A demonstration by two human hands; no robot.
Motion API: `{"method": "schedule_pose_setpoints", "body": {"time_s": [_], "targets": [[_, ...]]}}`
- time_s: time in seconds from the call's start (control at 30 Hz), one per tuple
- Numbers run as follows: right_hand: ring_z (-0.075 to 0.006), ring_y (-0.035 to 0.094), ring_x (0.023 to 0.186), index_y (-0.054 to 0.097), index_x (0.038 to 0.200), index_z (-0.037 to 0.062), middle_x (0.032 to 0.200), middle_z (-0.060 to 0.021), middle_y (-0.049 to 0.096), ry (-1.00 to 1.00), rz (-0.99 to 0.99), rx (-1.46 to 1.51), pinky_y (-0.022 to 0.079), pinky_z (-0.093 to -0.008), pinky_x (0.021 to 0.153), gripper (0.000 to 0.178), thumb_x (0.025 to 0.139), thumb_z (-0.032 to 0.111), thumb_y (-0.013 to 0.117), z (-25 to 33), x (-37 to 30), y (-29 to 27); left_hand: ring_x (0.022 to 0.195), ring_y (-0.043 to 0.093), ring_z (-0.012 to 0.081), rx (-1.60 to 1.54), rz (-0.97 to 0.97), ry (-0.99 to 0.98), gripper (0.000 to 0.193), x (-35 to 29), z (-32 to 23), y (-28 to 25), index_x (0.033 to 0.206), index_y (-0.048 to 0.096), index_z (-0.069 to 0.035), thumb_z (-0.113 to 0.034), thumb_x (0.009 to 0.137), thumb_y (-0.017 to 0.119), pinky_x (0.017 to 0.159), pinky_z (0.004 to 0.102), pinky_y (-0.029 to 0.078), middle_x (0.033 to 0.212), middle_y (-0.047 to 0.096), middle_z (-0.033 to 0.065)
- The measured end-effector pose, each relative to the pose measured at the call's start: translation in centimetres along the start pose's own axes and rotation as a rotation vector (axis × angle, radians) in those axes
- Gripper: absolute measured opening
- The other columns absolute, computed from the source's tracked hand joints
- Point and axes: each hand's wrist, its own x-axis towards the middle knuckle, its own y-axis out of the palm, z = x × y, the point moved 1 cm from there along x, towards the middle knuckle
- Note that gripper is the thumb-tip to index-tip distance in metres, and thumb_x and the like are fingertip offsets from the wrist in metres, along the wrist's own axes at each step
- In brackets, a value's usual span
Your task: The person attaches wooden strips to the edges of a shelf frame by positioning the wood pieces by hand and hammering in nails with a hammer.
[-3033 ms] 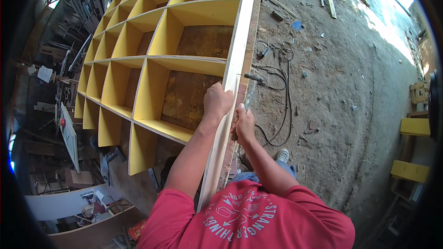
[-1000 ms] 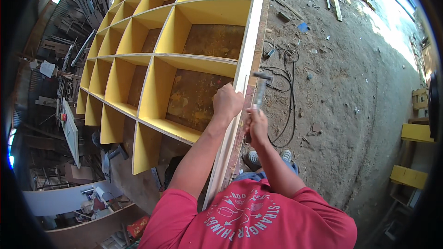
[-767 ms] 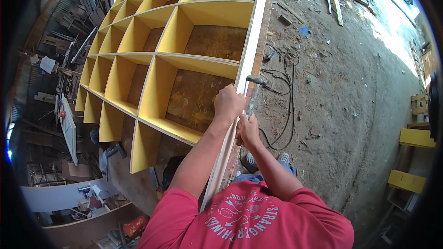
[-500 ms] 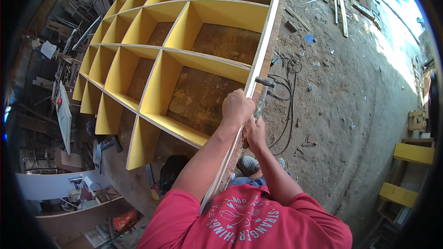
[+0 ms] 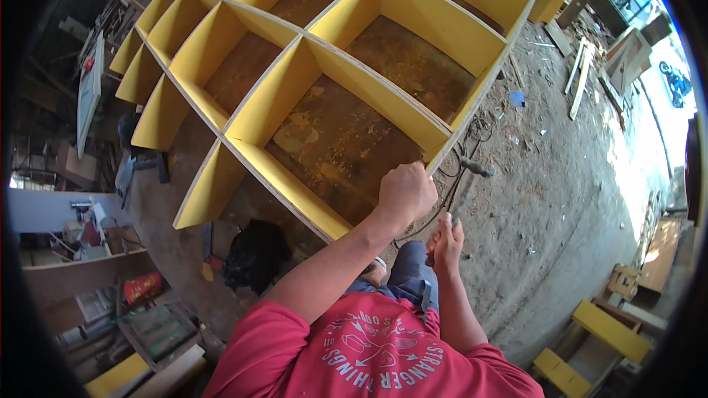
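Two hands, and the gap that matters is a short one. Left hand (image 5: 408, 191) is curled knuckles-up over the near right rim of the yellow grid frame (image 5: 324, 81) (can't tell if it's also pinching something small, the fingertips are hidden). Right hand (image 5: 445, 243) sits just beside it, closer to the body, wrapped around the handle of a hammer (image 5: 478, 168). The hammer head lies up and to the right of both hands, off the rim and not touching it. Its handle is blurry, but it runs away from the body, roughly parallel to that rim. Left hand's the nearer one to the frame, no contest.

Brown paint-spotted board shows through the cells, looks like a tabletop. Dirt floor (image 5: 531, 203) to the right, with black cable (image 5: 451, 195) in loops, wood offcuts (image 5: 579, 77) further out, and a black bag (image 5: 257, 254) under the overhang.
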Motion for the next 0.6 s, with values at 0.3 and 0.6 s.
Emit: {"method": "schedule_pose_setpoints", "body": {"time_s": [0.3, 0.6], "targets": [[-0.0064, 0.042, 0.041, 0.052, 0.104, 0.0061, 0.061, 0.0031, 0.046, -0.29, -0.035, -0.195, 0.034, -0.0253, 0.038, 0.029, 0.113, 0.033, 0.057, 10.2, 9.8, -1.0, 0.079, 0.072, 0.0487, -0.149, 0.055, -0.116, 0.026, 0.7, -0.6, -0.3, 0.091, 0.07, 0.001, -0.025, 0.091, 0.07, 0.077, 0.057, 0.06, 0.08, 0.073, 0.0277], [-0.0072, 0.044, 0.049, 0.048, 0.124, 0.0002, 0.065, 0.0004, 0.047, -0.656, 0.615, -0.055, 0.038, -0.0234, 0.044, 0.038, 0.108, 0.03, 0.066, 28.8, 25.0, 7.6, 0.154, 0.038, 0.0329, -1.823, 0.107, -0.493, 0.12, 8.3, -1.1, -0.1, 0.166, 0.027, -0.005, -0.095, 0.087, 0.037, 0.125, 0.0472, 0.032, 0.167, 0.038, 0.0163]]}}
